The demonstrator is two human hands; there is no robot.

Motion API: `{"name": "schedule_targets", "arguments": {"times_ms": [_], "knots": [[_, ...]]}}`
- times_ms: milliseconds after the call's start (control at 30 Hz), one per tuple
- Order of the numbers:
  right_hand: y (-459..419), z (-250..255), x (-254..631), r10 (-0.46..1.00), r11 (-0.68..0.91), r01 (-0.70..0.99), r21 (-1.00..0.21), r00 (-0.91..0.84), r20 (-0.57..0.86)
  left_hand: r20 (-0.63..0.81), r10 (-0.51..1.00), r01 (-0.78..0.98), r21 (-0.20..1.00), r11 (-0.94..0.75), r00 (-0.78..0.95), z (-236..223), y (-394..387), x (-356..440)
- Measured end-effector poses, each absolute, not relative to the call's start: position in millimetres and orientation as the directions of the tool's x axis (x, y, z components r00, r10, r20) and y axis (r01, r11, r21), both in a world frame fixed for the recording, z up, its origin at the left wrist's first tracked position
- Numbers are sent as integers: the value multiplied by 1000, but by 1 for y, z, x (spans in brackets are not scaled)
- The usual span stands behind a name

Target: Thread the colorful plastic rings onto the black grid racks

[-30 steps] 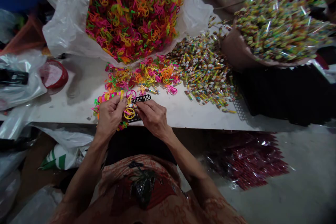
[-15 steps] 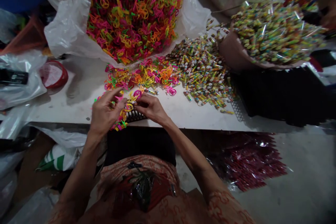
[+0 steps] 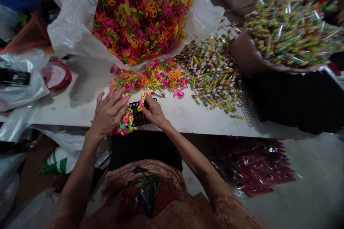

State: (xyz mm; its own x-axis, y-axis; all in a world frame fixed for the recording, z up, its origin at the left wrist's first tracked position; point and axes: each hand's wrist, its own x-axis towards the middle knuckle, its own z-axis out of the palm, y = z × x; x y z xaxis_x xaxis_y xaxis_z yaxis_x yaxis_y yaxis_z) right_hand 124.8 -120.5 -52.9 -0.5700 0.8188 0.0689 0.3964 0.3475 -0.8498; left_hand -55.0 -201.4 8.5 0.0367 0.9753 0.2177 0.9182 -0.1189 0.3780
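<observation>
A black slotted tray [image 3: 137, 117] lies at the table's front edge, with small pink, yellow and green plastic pieces [image 3: 125, 126] packed along its left part. My left hand [image 3: 109, 111] rests over these pieces, palm down and fingers stretched out. My right hand [image 3: 153, 110] is closed at the tray's right part, thumb and fingers pinching a small yellow plastic piece [image 3: 141, 103]; its far end is partly hidden by the fingers. Just beyond both hands is a loose pile of bright plastic pieces with loops [image 3: 153, 77].
A white plastic bag [image 3: 71, 25] full of the same looped pieces stands behind. Small printed tubes [image 3: 215, 75] are heaped to the right, beside a filled basket [image 3: 242, 52]. A stack of black trays [image 3: 292, 100] lies at far right. A red tape roll [image 3: 67, 75] sits left.
My left hand has flattened and its fingers have spread over the pieces on the tray. My right hand has drawn slightly away from it, uncovering more of the slots.
</observation>
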Motion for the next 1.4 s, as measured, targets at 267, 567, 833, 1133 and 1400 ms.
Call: {"name": "schedule_targets", "arguments": {"times_ms": [267,567,833,1133,1400], "knots": [[-118,-71,96,800,252,366,-896,-599,-20,199,976,914,376,-154,82,-4,-198,-58],[-117,-62,92,760,364,564,-741,-640,-113,189,972,919,341,-200,142,-5,-198,-60],[-115,-51,87,710,453,635,-626,-682,-178,119,962,912,308,-271,246,-6,-195,-52],[-117,-39,92,638,543,596,-592,-751,-171,231,951,880,382,-281,204,-24,-193,-59],[0,-8,216,967,238,939,-249,-254,-35,284,932,881,350,-320,226,-23,-193,-61]]}}
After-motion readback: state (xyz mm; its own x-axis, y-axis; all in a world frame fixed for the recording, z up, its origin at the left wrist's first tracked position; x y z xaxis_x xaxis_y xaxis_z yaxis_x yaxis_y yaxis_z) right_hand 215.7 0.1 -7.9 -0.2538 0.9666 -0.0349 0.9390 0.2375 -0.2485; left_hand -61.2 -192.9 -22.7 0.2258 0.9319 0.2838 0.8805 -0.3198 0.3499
